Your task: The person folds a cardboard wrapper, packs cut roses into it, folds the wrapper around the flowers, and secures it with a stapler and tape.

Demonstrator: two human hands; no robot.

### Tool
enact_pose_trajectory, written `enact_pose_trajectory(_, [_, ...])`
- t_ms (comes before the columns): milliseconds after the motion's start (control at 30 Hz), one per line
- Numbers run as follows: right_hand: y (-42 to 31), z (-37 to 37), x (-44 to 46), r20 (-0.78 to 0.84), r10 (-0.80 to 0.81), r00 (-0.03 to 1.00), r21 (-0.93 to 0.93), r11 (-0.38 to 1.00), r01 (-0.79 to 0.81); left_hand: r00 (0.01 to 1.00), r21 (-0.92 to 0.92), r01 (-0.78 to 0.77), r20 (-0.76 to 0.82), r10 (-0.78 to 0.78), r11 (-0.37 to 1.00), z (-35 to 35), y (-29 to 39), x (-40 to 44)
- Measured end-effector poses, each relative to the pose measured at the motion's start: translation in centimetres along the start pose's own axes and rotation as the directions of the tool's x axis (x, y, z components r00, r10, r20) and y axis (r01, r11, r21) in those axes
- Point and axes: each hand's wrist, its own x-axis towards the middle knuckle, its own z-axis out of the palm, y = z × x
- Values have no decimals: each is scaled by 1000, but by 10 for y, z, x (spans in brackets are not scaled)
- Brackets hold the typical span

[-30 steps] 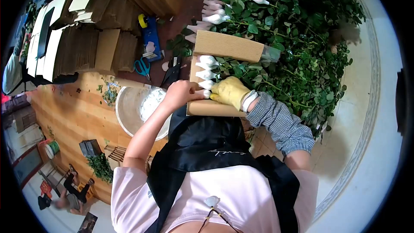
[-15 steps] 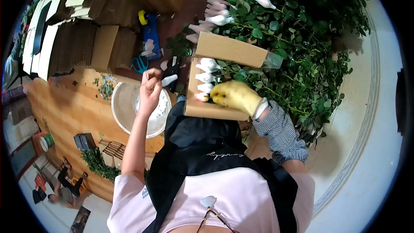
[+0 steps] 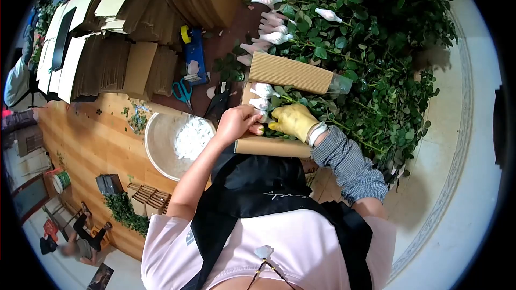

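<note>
My bare left hand (image 3: pixel 239 123) is at the near end of a row of rose heads, its fingers pinched on a white net sleeve (image 3: pixel 263 113), mostly covered by the fingertips. Facing it from the right, my right hand (image 3: pixel 295 122), in a yellow glove, has its fingers closed at the same rose, just below the head; the stem is hidden. Farther up the row lie netted rose heads (image 3: pixel 262 90). They rest on an open cardboard wrap (image 3: pixel 274 147), with a corrugated strip (image 3: pixel 290 72) across its far side.
A large heap of leafy rose stems (image 3: pixel 371 75) spreads to the right. At the left stand a tub of white nets (image 3: pixel 194 138), teal scissors (image 3: pixel 183 92), a blue tape dispenser (image 3: pixel 194 56) and cardboard stacks (image 3: pixel 102 67). A person (image 3: pixel 83 241) sits far off at lower left.
My left hand has moved right, from beside the tub to the rose row, bringing a white net sleeve. My gloved right hand stays by the same rose, shifted slightly.
</note>
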Motion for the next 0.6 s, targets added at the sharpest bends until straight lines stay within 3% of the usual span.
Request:
enact_pose_trajectory(33, [1,5,0,-52,-23,998,-7,1000,22,994,-307,110,46,-101,945,1,1,-2])
enact_pose_trajectory(67, [3,13,0,-102,-43,994,-11,999,42,975,-576,221,125,-182,787,2,2,-6])
enact_pose_trajectory(100, [4,24,7,-91,-33,995,-75,997,26,979,-416,43,-165,-121,908,11,-12,-9])
enact_pose_trajectory(133, [2,24,9,-114,-19,993,-81,997,9,932,-400,265,-128,-340,877,3,-36,-12])
enact_pose_trajectory(200, [4,35,12,-116,28,993,-87,995,-38,726,-731,111,-403,-557,673,-25,-58,-22])
enact_pose_trajectory(233, [3,32,7,-134,-2,991,-61,998,-6,696,-657,9,-537,-477,754,-51,-54,-24])
enact_pose_trajectory(300, [2,13,-5,-156,-49,987,17,999,52,738,-341,-135,-661,-136,930,-51,-51,-28])
enact_pose_trajectory(367, [-9,-18,-25,-291,-115,950,163,972,168,760,-22,-205,-634,145,978,-41,-41,-24])
enact_pose_trajectory(400, [-16,-27,-28,-375,-109,921,185,964,190,902,-247,96,-388,-189,964,-41,-39,-27])
enact_pose_trajectory(433, [-23,-32,-23,-261,31,965,41,999,-21,923,-200,213,-281,-264,956,-35,-36,-18])
enact_pose_trajectory(467, [-22,-25,-14,-176,167,970,-97,978,-186,948,57,128,-301,-106,990,-30,-17,-10])
enact_pose_trajectory(500, [-10,-6,-1,-167,192,967,-130,968,-215,967,79,0,-256,20,997,-19,-22,-1])
enact_pose_trajectory(533, [0,10,10,-157,214,964,-165,957,-240,984,91,99,-158,-83,991,-17,0,4])
enact_pose_trajectory(600, [6,11,15,-107,193,975,-192,958,-211,991,315,135,-57,-124,939,-16,23,19])
